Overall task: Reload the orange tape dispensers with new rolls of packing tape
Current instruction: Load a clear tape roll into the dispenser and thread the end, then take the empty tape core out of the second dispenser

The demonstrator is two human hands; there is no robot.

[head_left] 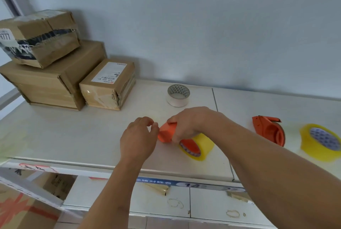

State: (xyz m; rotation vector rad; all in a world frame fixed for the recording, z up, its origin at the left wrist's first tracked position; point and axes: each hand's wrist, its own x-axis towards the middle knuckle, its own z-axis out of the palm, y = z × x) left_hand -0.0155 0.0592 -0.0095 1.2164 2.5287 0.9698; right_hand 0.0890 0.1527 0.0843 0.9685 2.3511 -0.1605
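Observation:
An orange tape dispenser [167, 133] lies on the white shelf top [92, 136] with a yellow tape roll [200, 146] mounted on it. My right hand [188, 124] grips the dispenser's body from above. My left hand [140, 137] hovers at its left end, fingertips pinched together close to the orange edge; whether they hold tape is not visible. A second orange dispenser [268, 130] lies to the right with no yellow roll on it. Beside it, at the far right, rests a loose yellow tape roll [319, 142].
A nearly spent white tape core [178, 95] stands behind my hands. Three cardboard parcels [55, 73] are stacked at the back left against the wall. Below the shelf edge [166, 182] are labels, tape scraps and more boxes [22, 208].

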